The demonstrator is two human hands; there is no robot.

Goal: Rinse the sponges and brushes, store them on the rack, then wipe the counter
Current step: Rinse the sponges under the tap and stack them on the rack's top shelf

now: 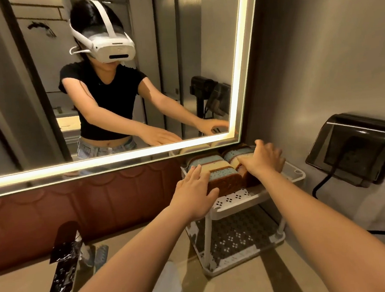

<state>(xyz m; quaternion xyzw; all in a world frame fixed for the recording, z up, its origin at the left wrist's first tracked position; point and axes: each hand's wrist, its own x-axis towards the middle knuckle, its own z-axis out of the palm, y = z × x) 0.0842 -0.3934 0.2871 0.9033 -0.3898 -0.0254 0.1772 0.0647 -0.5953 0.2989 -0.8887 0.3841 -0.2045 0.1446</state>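
Squaring up the sponges on the rack's top shelf, back right corner of the bench. Left hand is flat, fingers straight, pressing the left bunch; right hand curls over the right bunch. They stand on edge, long axis roughly along the back edge. I'd squeeze evenly so none tip.

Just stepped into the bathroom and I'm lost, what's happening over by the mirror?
A person has both hands on layered blue, yellow and brown sponges standing on the top shelf of a white perforated two-tier rack on the beige counter, beside the lit mirror. The left hand presses flat against their near left end; the right hand lies over the right-hand row, grip unclear. Neither hand holds a wiping cloth.
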